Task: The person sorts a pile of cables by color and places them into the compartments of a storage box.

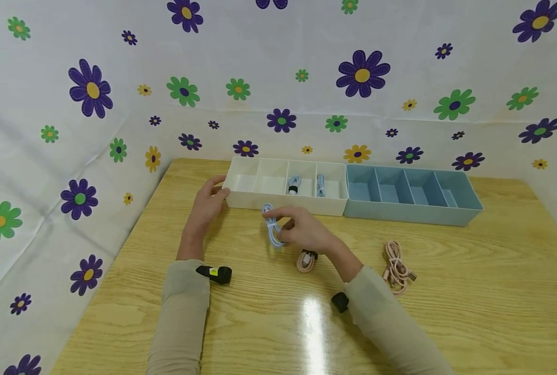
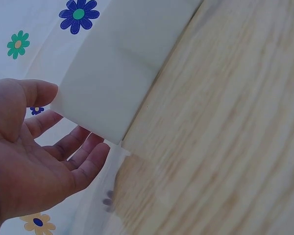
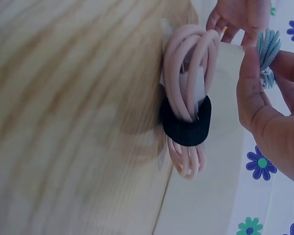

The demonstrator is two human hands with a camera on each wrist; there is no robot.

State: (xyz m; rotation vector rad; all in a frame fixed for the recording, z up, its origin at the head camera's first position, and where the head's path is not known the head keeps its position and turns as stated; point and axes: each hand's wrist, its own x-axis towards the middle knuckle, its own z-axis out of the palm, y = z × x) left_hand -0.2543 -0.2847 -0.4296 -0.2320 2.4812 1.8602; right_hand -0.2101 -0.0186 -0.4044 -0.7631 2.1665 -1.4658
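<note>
My left hand (image 1: 208, 202) rests against the left end of a white divided organizer box (image 1: 283, 202). In the left wrist view, its thumb touches one corner and its loosely bent fingers (image 2: 90, 169) touch the end wall. My right hand (image 1: 306, 229) pinches a coiled light-blue cable (image 1: 272, 225) between thumb and fingers, in front of the white box and above the table. In the right wrist view, the blue cable (image 3: 268, 49) shows end-on in the fingertips. Below that hand lies a coiled pink cable (image 1: 305, 262) with a black strap (image 3: 187, 125).
Two blue cable coils, one black-strapped (image 1: 294, 184) and one slimmer (image 1: 321, 186), lie in separate right-hand compartments of the white box. A blue divided box (image 1: 411, 211) adjoins it on the right. Another pink cable bundle (image 1: 397, 268) lies right on the wooden table (image 1: 259, 323).
</note>
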